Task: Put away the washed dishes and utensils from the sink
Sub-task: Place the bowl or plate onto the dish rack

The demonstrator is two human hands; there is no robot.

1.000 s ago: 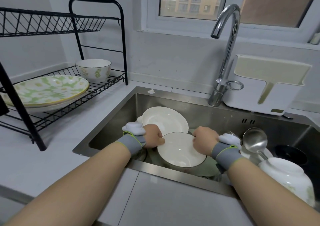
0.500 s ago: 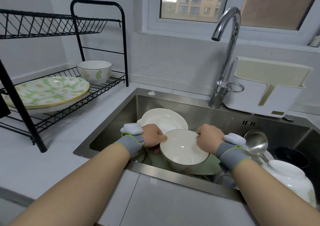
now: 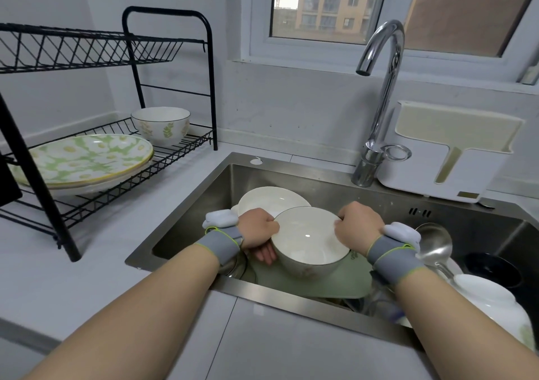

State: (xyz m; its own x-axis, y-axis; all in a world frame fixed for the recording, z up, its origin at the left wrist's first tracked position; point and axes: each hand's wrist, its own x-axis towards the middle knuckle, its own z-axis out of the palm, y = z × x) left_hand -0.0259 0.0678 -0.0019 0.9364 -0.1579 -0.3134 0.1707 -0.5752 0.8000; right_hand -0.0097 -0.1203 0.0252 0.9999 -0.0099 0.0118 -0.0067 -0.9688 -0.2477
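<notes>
Both hands grip one white bowl (image 3: pixel 310 238) over the steel sink (image 3: pixel 186 228): the left hand (image 3: pixel 258 229) holds its left rim with fingers under the side, the right hand (image 3: pixel 360 225) holds its right rim. Below the bowl lies a green board (image 3: pixel 347 280); behind it, a white plate (image 3: pixel 269 200) leans in the basin. A ladle (image 3: pixel 434 244) and a second white bowl (image 3: pixel 493 306) sit at the sink's right. The pale table (image 3: pixel 96 263) carries a black rack (image 3: pixel 87 175) at left, holding a floral plate (image 3: pixel 81 158) and a leaf-pattern bowl (image 3: pixel 160 124). A chrome tap (image 3: pixel 382 99) stands behind the sink, below a window (image 3: pixel 326 3), just beside a white holder (image 3: pixel 443 152).
</notes>
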